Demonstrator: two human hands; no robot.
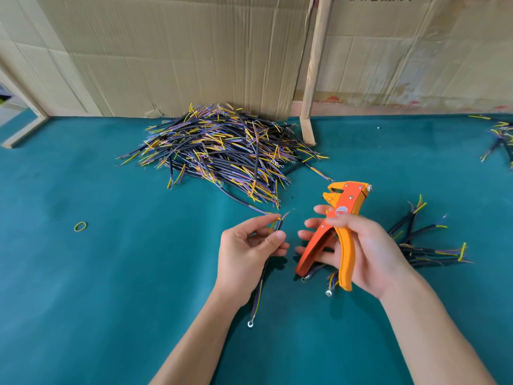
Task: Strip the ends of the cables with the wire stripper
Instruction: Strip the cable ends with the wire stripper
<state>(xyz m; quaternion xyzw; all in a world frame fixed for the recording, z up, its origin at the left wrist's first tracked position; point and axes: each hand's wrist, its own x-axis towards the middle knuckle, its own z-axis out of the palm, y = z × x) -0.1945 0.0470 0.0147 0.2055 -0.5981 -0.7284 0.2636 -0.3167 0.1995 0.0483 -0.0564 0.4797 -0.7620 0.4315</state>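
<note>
My left hand [247, 251] pinches a black cable [259, 290] near its upper end, where thin yellow and purple cores fan out above my fingers. The cable's lower end hangs down to a ring terminal on the green table. My right hand [358, 251] holds the orange and yellow wire stripper [340, 226] by its handles, jaws pointing up and left. The jaws stand a short way right of the cable's cores, not touching them.
A large heap of black cables [222, 151] lies at the back centre against cardboard sheets. A smaller bunch of cables [427, 245] lies right of my right hand, and another [499, 137] at the far right edge. A yellow rubber band [80, 226] rests at left. A wooden stick [313, 79] leans on the cardboard.
</note>
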